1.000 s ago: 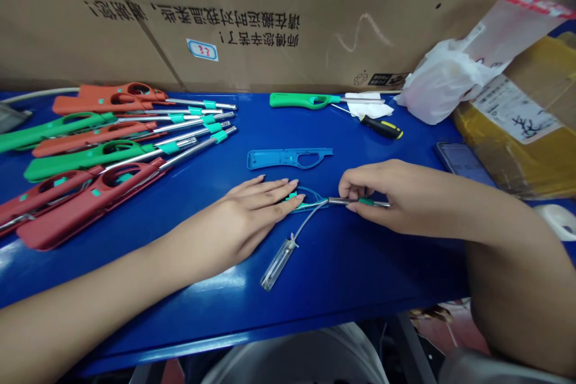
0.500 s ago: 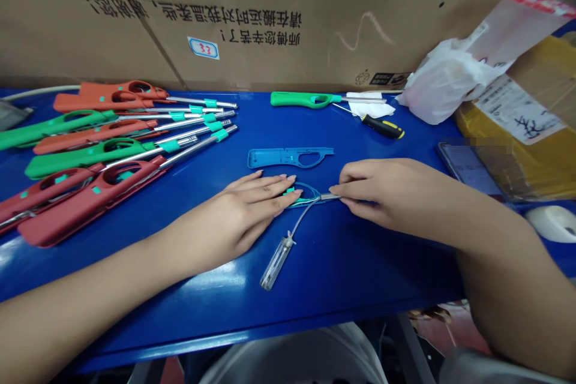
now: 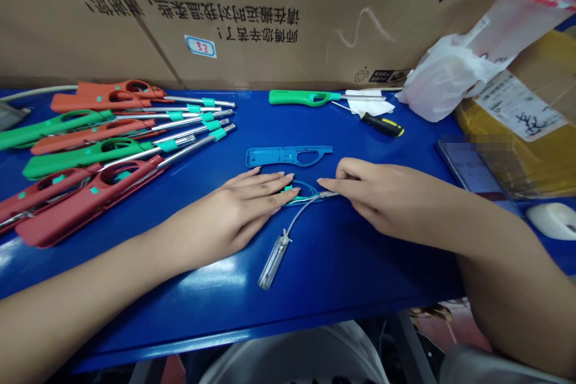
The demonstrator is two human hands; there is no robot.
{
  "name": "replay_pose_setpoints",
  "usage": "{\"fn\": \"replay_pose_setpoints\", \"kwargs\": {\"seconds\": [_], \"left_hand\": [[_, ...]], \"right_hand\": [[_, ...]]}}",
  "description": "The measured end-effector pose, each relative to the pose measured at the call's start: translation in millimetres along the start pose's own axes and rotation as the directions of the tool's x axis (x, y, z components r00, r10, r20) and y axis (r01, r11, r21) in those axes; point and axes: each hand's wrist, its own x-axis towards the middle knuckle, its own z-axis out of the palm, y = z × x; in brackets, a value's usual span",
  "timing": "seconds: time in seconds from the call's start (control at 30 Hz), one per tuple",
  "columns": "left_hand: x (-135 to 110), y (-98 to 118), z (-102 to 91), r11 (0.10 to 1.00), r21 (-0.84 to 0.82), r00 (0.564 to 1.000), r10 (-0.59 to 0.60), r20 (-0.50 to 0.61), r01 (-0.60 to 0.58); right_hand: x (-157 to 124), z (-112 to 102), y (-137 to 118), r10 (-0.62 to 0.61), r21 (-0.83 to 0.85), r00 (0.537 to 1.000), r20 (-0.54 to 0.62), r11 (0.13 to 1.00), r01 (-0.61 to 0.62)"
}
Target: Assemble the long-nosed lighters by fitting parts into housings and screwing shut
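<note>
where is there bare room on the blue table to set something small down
Widest: the near patch between the clear tube, the right forearm and the front edge. A narrower strip lies between the blue half-shell and the green lighter behind it. Crowded: the left, with fanned lighters, and the middle, around the left hand and right hand.

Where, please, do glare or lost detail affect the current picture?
Head view: pale glare on the blue table below the left hand; head view: a pixelated patch across the far edge of the phone and taped parcel; head view: fine detail is unclear where the right hand meets the metal tube.
</note>
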Motion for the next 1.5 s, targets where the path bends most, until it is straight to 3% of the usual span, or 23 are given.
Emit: {"fn": "replay_pose_setpoints", "kwargs": {"seconds": [0.17, 0.87, 1.07, 1.2, 1.33, 1.5], "left_hand": [[1, -1, -1.9, 1.000, 0.026, 1.000, 0.016, 0.019, -0.017], [1, -2, -1.8, 0.999, 0.015, 0.999, 0.036, 0.015, -0.036], [2, -2, -2.8, 1.000, 0.007, 0.999, 0.025, 0.022, -0.026], [2, -1, -2.8, 1.000, 0.014, 0.999, 0.025, 0.022, -0.026], [2, -1, -2.1, 0.999, 0.024, 0.999, 0.032, 0.017, -0.032], [0, -2, 0.5, 0.999, 0.024, 1.000, 0.029, 0.002, -0.029]], "right_hand": [[2, -4, -1, 0.032, 0.105, 0.999, -0.007, 0.994, -0.031], [7, -4, -3, -0.005, -0.133, 0.999, -0.044, 0.991, -0.001], [7, -3, -2, -0.019, -0.113, 0.996, -0.088, 0.994, 0.009], [15, 1, -4, 0.091, 0.074, 0.982, -0.166, 0.994, -0.080], [28, 10, -1, 0.212, 0.359, 0.960, -0.185, 0.924, -0.135], [29, 10, 4, 0.217, 0.491, 0.966, -0.137, 0.863, -0.124]]}}
